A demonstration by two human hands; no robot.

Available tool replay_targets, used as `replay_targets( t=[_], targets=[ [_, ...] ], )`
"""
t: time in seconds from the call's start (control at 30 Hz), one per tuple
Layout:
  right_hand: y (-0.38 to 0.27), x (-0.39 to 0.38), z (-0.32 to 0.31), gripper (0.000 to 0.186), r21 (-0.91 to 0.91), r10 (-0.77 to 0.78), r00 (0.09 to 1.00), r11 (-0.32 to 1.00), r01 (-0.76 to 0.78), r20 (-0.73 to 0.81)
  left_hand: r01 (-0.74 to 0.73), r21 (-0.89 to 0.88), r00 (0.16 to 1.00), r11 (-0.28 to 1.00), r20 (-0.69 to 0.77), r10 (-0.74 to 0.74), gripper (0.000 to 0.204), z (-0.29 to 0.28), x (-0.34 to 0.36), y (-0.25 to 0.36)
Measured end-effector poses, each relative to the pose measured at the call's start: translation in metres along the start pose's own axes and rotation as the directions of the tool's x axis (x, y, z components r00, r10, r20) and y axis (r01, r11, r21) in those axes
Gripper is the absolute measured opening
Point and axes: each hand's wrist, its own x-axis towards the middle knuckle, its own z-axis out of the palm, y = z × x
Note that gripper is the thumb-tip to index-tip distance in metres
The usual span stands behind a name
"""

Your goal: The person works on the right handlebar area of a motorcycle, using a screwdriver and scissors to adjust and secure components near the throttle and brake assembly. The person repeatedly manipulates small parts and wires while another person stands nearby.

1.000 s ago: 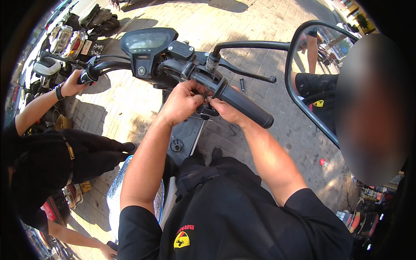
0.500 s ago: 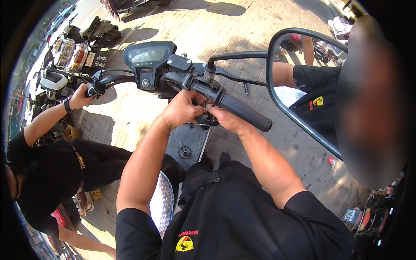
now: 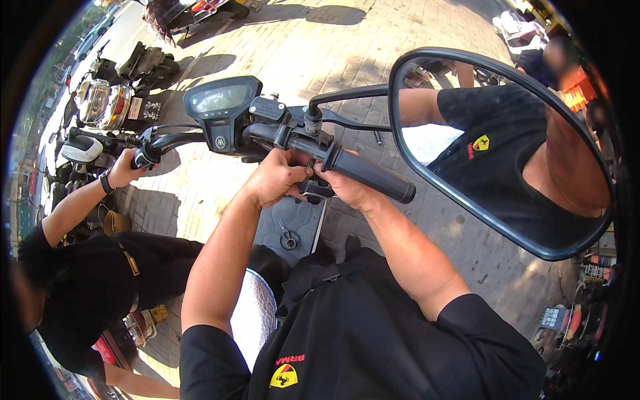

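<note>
Both hands work close together under the right side of a scooter's handlebar, just inboard of the black rubber grip [image 3: 375,175]. My left hand [image 3: 272,180] is closed, its thumb and fingers pinched beside the switch housing [image 3: 327,152]. My right hand [image 3: 348,189] is closed too, its thumb pressed in beneath the housing. Between my fingertips and just below them shows a small black plastic part [image 3: 317,191]. What exactly the fingers pinch is hidden. Above sit the brake fluid reservoir [image 3: 267,109] and the dashboard display [image 3: 223,100].
A large mirror [image 3: 560,255] juts out at the right. At the left, a co-worker's hand [image 3: 125,168] grips the other handlebar end. Scissors with dark loops [image 3: 289,240] lie on the grey footboard [image 3: 270,220]. Parked scooters [image 3: 107,100] line the far left of the paving.
My view has shifted slightly, so the mirror now shows more fully and the handlebar sits a little farther left. Both hands keep their places under the housing.
</note>
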Motion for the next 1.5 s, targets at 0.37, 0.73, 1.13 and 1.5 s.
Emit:
replay_targets(
  t=[0.37, 0.73, 1.13, 1.5],
  targets=[
    [0.015, -0.003, -0.002, 0.006, 0.256, 0.221, 0.975, 0.943, -0.213, -0.003, -0.016, 0.126, 0.999, 0.992, -0.032, 0.020, 0.018, 0.002, -0.001, 0.005],
    [0.018, 0.001, -0.009, 0.013, 0.221, 0.156, 0.987, 0.962, -0.159, 0.031, -0.012, 0.255, 0.999, 0.967, -0.048, 0.025, 0.031, 0.002, 0.001, 0.005],
    [0.013, 0.002, -0.029, 0.018, 0.068, 0.045, 0.998, 0.997, -0.048, 0.044, 0.013, 0.175, 0.999, 0.984, -0.051, -0.005, 0.027, 0.000, 0.002, 0.004],
    [0.017, 0.005, -0.034, 0.019, -0.007, 0.070, 0.991, 0.998, -0.069, 0.116, 0.006, -0.036, 1.000, 0.999, -0.005, -0.006, 0.015, -0.007, 0.017, -0.012]
  ],
)
